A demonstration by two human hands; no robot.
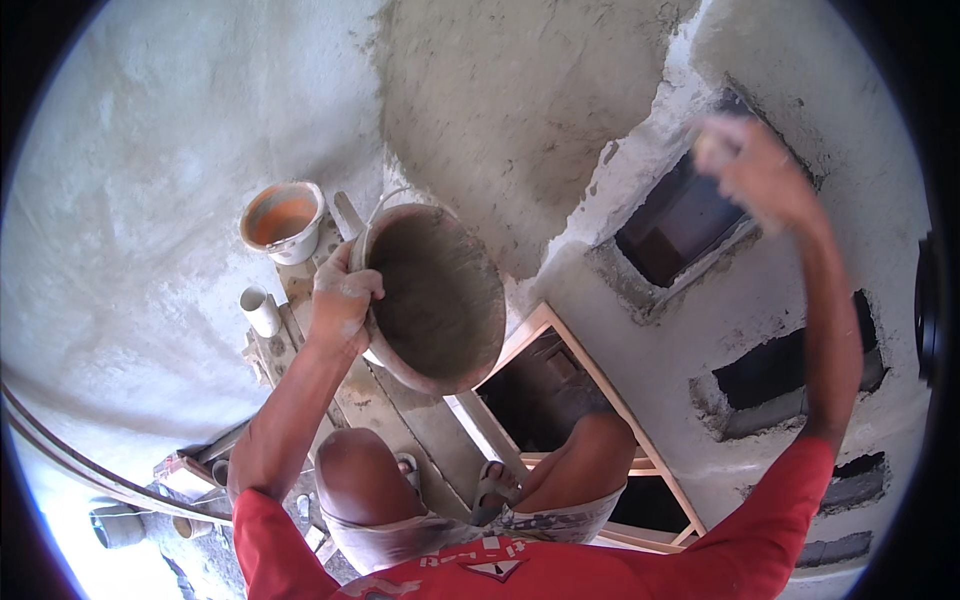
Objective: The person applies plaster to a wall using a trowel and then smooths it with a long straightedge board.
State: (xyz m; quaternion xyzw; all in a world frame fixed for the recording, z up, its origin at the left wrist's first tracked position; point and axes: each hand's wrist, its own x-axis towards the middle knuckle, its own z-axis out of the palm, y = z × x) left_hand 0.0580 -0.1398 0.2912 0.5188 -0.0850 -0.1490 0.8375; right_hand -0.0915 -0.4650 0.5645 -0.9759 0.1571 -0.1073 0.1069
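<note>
My left hand [343, 295] is closed on the rim of a bucket [496, 335], fingers over its left edge. The bucket is tilted toward me, and wet grey mortar [425, 290] lies inside it. A thin wire handle stands up at its far side. My right hand [755, 165] is raised high on the right, in front of a rectangular wall opening [670, 235]. Motion smears it; the fingers look curled around something pale that I cannot make out. Behind the bucket, the wall carries a patch of darker plaster [500, 120] with a ragged edge.
A white bucket [285, 245] with an orange inside and a white cup-like pipe piece [260, 312] stand on the scaffold planks [365, 405] under my feet. A wooden frame [590, 375] is below right. More wall openings [770, 370] lie at right. A dark bucket [118, 525] sits far below left.
</note>
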